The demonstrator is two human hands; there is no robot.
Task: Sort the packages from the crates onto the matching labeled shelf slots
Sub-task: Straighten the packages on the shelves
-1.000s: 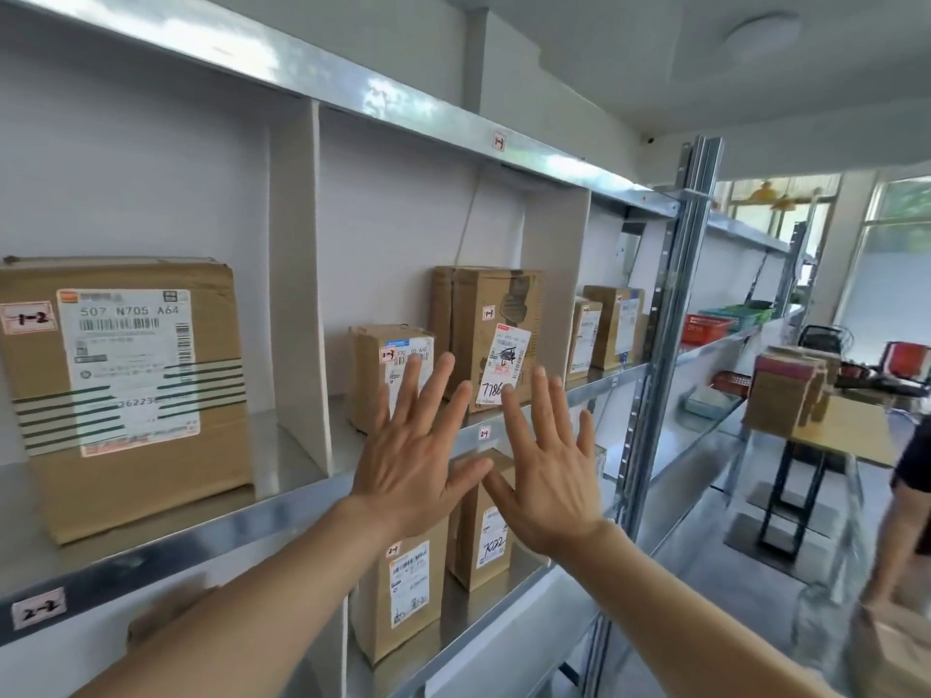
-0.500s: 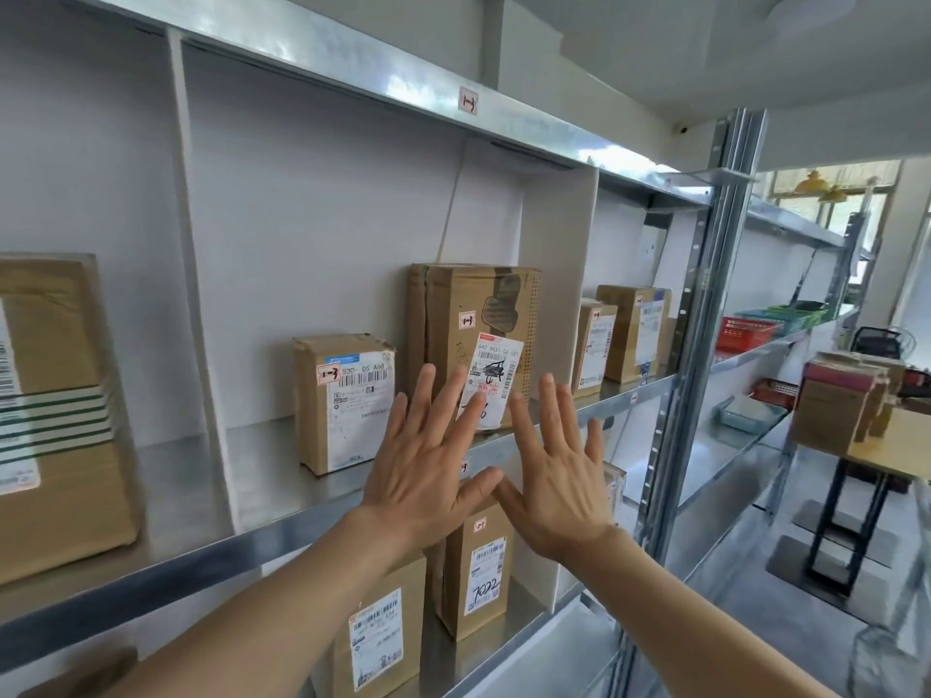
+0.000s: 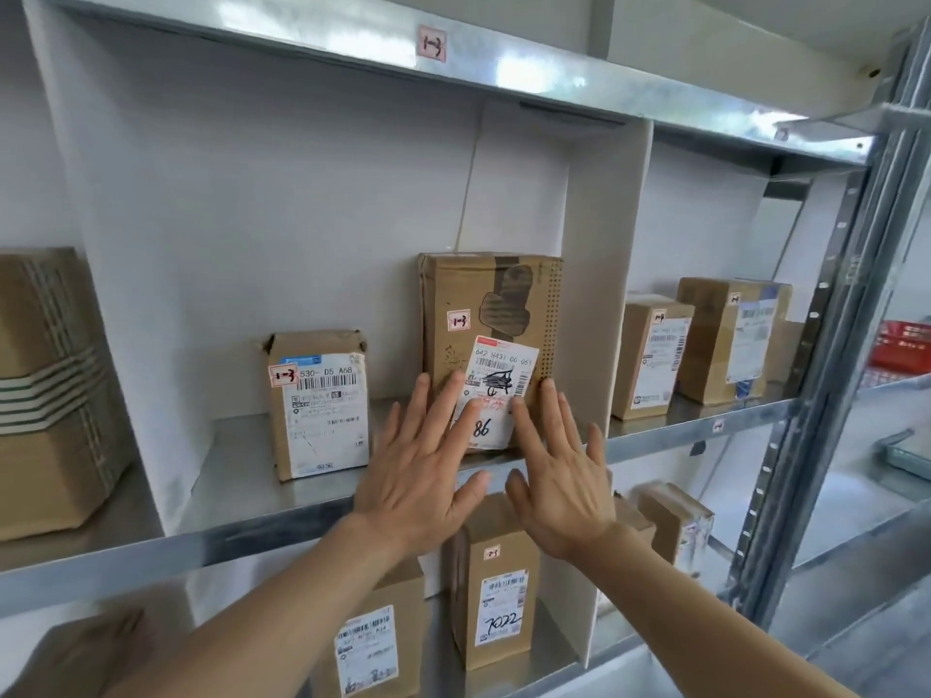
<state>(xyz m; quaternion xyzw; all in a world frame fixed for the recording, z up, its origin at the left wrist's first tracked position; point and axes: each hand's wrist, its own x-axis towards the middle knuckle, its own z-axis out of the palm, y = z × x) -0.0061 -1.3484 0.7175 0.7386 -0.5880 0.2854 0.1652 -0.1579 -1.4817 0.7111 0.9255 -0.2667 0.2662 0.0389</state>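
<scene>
My left hand [image 3: 420,471] and my right hand [image 3: 561,481] are raised side by side, fingers straight and spread, holding nothing. They are in front of a tall cardboard package [image 3: 491,314] tagged 1-3 with a white shipping label. I cannot tell whether the fingertips touch it. A smaller package [image 3: 317,405] tagged 1-3 stands to its left in the same slot. A slot label [image 3: 431,43] reading 1-3 is stuck on the shelf edge above.
White dividers [image 3: 584,294] split the metal shelf [image 3: 242,536] into slots. Two packages [image 3: 705,345] stand in the slot to the right, a large box [image 3: 45,385] to the left. More packages [image 3: 496,581] sit on the lower shelf. A steel upright [image 3: 826,385] and red crate [image 3: 904,345] are at right.
The view has moved closer and to the right along the shelf, so the 1-3 slot fills the frame. Both hands stay open and side by side, now over the tall package's label.
</scene>
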